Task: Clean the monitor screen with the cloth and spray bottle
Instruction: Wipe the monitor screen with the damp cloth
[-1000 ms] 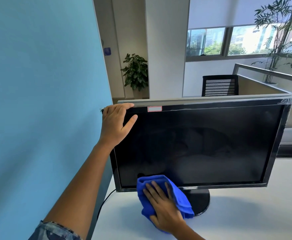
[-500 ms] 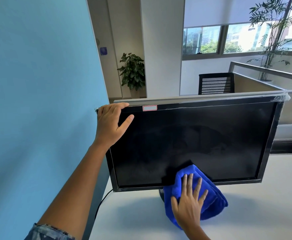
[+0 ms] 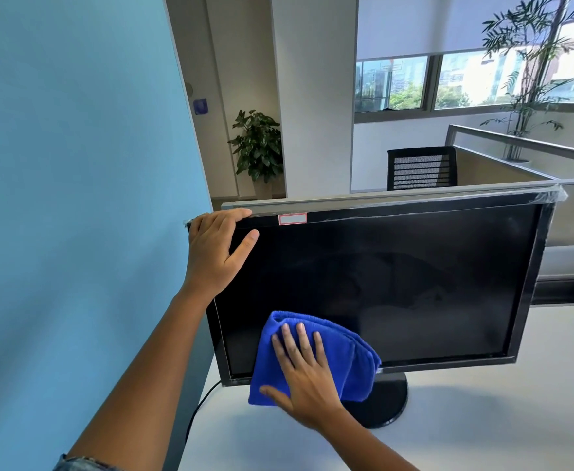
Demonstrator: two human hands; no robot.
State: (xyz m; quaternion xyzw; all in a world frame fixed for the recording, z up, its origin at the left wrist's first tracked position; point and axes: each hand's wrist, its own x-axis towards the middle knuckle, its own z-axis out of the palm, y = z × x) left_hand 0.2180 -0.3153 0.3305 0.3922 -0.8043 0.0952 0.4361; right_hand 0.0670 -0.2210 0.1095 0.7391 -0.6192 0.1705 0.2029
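Blue cloth [image 3: 357, 365] is pressed flat against the lower left of the monitor screen [image 3: 398, 283] by the right hand [image 3: 307, 379], fingers straight. The top left corner is gripped by the left hand [image 3: 216, 256]. Even, overlapping passes are advised, so streaks are avoided.

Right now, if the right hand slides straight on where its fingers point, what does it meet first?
The right hand points up the monitor screen, flat on the blue cloth. The glass looks free up to the top bezel near the white label; the thumb of the left hand is close.
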